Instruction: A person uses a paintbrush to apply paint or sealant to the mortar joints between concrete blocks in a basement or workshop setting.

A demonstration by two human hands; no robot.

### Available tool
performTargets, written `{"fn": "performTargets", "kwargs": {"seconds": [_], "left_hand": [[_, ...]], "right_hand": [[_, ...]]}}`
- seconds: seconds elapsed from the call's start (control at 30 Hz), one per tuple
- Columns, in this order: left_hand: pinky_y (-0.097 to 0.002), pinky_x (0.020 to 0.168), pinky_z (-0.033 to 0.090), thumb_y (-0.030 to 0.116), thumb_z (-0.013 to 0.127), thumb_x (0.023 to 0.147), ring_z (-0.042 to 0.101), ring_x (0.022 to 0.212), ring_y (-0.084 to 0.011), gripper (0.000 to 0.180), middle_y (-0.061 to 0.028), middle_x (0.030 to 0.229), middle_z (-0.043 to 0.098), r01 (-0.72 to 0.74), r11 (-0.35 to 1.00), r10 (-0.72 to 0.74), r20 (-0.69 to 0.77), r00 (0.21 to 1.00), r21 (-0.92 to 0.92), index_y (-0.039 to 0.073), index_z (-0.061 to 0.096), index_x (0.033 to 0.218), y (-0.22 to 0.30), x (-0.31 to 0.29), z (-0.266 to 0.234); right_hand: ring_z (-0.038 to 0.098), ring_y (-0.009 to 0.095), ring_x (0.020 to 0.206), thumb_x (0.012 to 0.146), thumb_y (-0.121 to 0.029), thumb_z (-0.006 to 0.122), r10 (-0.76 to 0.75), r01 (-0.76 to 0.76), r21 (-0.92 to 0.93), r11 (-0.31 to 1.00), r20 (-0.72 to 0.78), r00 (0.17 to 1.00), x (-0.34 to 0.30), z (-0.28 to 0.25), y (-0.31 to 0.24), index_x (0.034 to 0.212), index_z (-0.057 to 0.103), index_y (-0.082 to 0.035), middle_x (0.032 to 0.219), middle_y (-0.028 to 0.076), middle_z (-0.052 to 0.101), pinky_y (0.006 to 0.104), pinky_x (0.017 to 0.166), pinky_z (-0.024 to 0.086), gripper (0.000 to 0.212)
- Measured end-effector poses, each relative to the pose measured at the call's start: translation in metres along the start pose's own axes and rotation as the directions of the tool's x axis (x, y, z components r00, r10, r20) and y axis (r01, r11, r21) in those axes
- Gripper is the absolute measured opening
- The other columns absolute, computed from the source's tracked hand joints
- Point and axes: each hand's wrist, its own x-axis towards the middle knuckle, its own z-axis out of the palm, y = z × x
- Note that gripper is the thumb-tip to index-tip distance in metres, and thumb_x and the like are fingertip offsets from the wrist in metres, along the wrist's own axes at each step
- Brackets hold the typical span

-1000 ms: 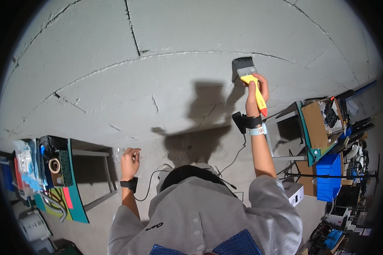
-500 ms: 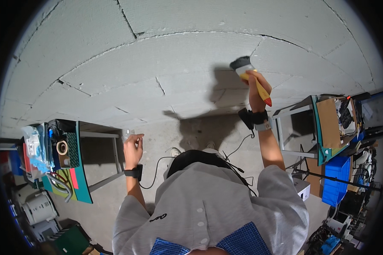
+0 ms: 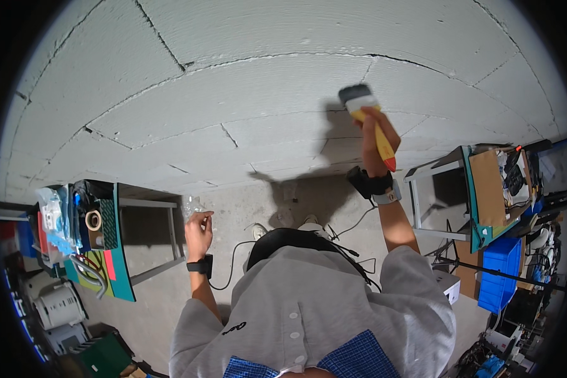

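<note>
My right hand [image 3: 379,135] is closed round the yellow handle of a wide paintbrush [image 3: 387,151]. The brush has dark bristles, a pale ferrule and a red handle end. Its bristles point up at the pale block wall [image 3: 258,91], close to a seam; whether they touch it I cannot tell. My left hand [image 3: 198,233] hangs low on the left with its fingers curled together. Just beyond those fingers shows a clear, crumpled-looking plastic thing [image 3: 193,205]; whether the hand grips it or it lies on the floor is unclear.
On the left stands a teal-edged table [image 3: 125,252] loaded with bags, tape and hoses. Another table [image 3: 469,189] on the right carries an open cardboard box [image 3: 488,186]. A blue bin [image 3: 501,264], a dark stand pole [image 3: 485,269] and loose cables [image 3: 359,255] are nearby.
My right hand has shifted slightly left with the brush, whose handle is now steeper. My left hand sits slightly lower in the picture. The view has moved a little against the wall.
</note>
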Motion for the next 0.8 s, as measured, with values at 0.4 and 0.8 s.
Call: {"fn": "performTargets", "kwargs": {"seconds": [0.4, 0.8], "left_hand": [[-0.0370, 0.068, 0.053, 0.000, 0.066, 0.092, 0.068, 0.070, -0.0270, 0.015, -0.0161, 0.096, 0.073, -0.008, 0.998, 0.010, -0.033, 0.999, 0.065, 0.003, 0.076, 0.103, 0.026, -0.007, -0.001], [-0.0371, 0.069, 0.053, 0.001, 0.066, 0.093, 0.068, 0.070, -0.0267, 0.015, -0.0149, 0.093, 0.071, -0.023, 0.992, 0.022, 0.005, 1.000, 0.126, 0.003, 0.076, 0.103, 0.072, -0.009, 0.012]], "right_hand": [[0.073, 0.019, 0.083, 0.103, -0.009, 0.057, -0.032, 0.038, -0.111, 0.993, 0.062, 0.998, 0.008, -0.031, 0.011, 0.112, 0.073, 0.001, 0.099, 0.013, 0.074, 0.0287, 0.075, 0.057, 0.021], [0.071, 0.016, 0.069, 0.096, -0.009, 0.062, -0.115, 0.111, -0.108, 0.988, -0.027, 0.993, 0.021, -0.053, 0.041, 0.100, 0.075, 0.000, 0.080, 0.011, 0.075, 0.0279, 0.061, 0.052, 0.016]]}}
